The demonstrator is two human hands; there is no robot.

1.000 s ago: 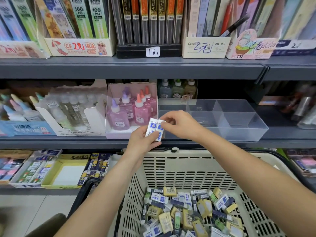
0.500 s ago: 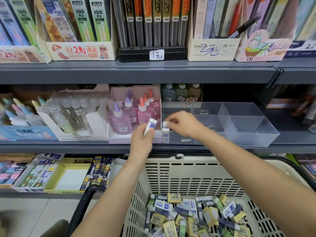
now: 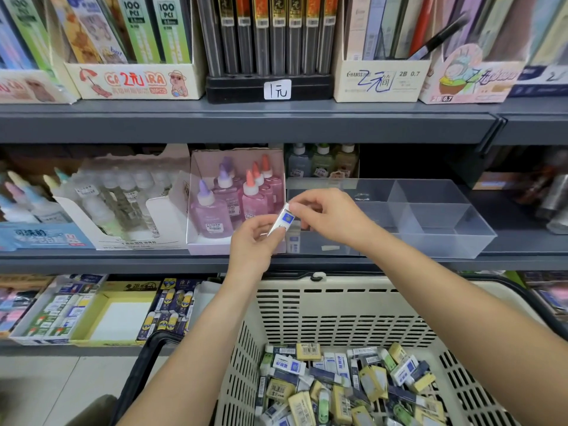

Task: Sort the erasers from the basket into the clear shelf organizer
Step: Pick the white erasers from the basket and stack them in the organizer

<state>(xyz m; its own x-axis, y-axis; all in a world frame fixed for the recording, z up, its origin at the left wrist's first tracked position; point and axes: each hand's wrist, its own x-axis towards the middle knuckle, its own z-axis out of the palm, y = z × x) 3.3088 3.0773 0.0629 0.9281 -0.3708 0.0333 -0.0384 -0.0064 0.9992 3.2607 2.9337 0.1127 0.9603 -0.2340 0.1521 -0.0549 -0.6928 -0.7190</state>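
A white eraser with a blue label [image 3: 282, 221] is held in front of the middle shelf. My left hand [image 3: 256, 241] grips its lower end and my right hand [image 3: 330, 218] pinches its upper end. Behind them the clear shelf organizer [image 3: 430, 222] sits on the shelf. One eraser [image 3: 293, 241] stands upright in its front left compartment. The other compartments look bare. Below, the beige basket [image 3: 332, 305] holds several white, blue and yellow erasers [image 3: 347, 382].
A pink box of glue bottles [image 3: 236, 198] stands just left of the organizer, with a white box of clear bottles [image 3: 123, 198] further left. The shelf above carries pencil lead boxes [image 3: 267, 41]. Eraser trays [image 3: 92, 309] fill the lower shelf at left.
My right hand set one eraser upright in the organizer's front left compartment, then came back to the eraser held by my left hand and now pinches its top.
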